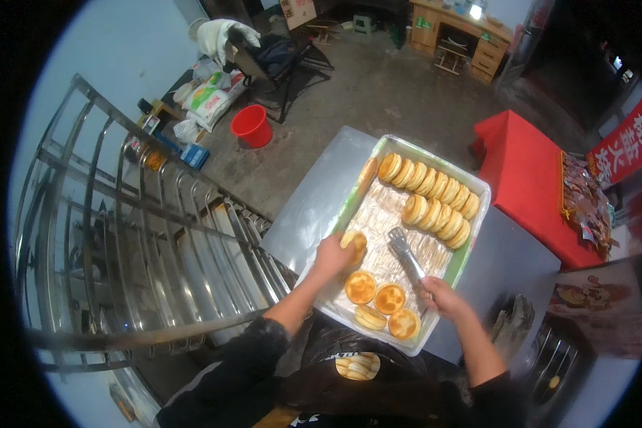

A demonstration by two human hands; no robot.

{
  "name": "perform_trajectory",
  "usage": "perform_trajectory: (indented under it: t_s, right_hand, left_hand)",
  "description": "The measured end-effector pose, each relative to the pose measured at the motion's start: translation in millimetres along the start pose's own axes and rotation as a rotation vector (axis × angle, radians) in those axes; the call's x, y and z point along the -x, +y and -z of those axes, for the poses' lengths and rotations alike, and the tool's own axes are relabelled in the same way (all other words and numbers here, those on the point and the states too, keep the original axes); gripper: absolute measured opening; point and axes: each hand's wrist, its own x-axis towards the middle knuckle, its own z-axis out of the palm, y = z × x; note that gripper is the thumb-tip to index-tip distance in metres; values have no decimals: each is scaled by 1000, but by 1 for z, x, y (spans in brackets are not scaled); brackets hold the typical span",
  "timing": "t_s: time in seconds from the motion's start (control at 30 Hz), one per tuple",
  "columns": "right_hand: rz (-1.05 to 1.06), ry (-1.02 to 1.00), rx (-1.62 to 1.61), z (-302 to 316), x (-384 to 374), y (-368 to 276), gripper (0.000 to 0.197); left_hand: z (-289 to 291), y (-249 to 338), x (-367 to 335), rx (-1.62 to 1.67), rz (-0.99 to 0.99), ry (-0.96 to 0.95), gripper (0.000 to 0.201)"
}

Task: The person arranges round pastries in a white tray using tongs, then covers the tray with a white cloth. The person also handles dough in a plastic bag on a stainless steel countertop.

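Note:
My left hand (333, 257) is closed on a round golden flatbread (354, 243) over the left side of a lined tray (478, 187). In my right hand (443, 296) I grip a pair of metal tongs (406, 255), whose tips point away from me above the tray's middle. Several loose flatbreads (390, 298) lie at the near end, most flat with browned faces up and one tilted. Toward the far right, two rows of flatbreads (435, 184) stand on edge, leaning against each other. Whether the tong tips touch the lining I cannot tell.
The tray rests on a metal table (314, 192). A tall metal rack (135, 235) stands close on my left. To the right is a red-covered table (517, 185) with packages at its edge. Farther off are a red bucket (252, 127), a chair (274, 60) and a wooden desk (488, 53).

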Motion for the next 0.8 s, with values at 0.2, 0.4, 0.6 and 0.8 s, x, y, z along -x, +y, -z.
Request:
perform_trajectory:
  t_s: [0.2, 0.4, 0.6, 0.8]
  right_hand:
    - [58, 151, -337, -33, -1, 44, 28]
    - [160, 150, -318, -51, 6, 84, 33]
    - [143, 194, 123, -41, 20, 88, 37]
    - [-44, 199, 684, -2, 35, 29, 60]
  left_hand:
    - [-72, 48, -74, 111, -113, 150, 46]
    - [-137, 83, -104, 363, -269, 20, 50]
    - [-148, 47, -108, 629, -289, 24, 47]
    - [-94, -12, -55, 77, -93, -241, 54]
